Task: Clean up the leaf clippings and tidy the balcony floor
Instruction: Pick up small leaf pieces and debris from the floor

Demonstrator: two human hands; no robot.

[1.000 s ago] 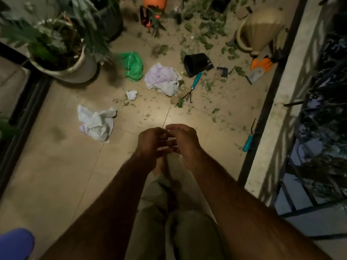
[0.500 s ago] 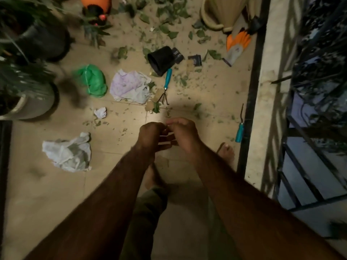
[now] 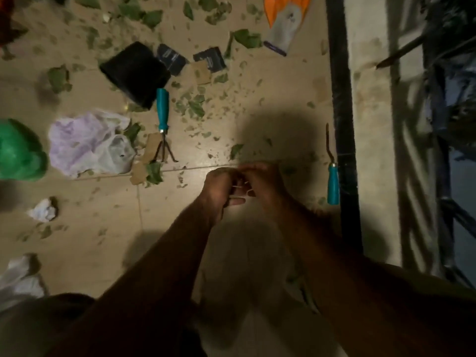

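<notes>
Leaf clippings (image 3: 195,106) scattered over tiled floor (image 3: 77,253), thickest near tipped black pot (image 3: 136,73) and teal hand rake (image 3: 162,117); none gathered. Left hand (image 3: 221,186) and right hand (image 3: 265,181) meet mid-air, fingers curled and touching, likely working something small; cannot tell what, if anything.

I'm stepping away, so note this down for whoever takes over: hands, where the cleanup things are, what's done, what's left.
Left hand and right hand: touching, fingers curled; too blurred to tell if they hold anything.
Leaf clippings lie scattered over the floor, thickest near the black pot and hand rake.
Lilac bag and green bag lie to the left.
Done: nothing visibly gathered.
Left: collect the clippings, tidy the floor.
</notes>
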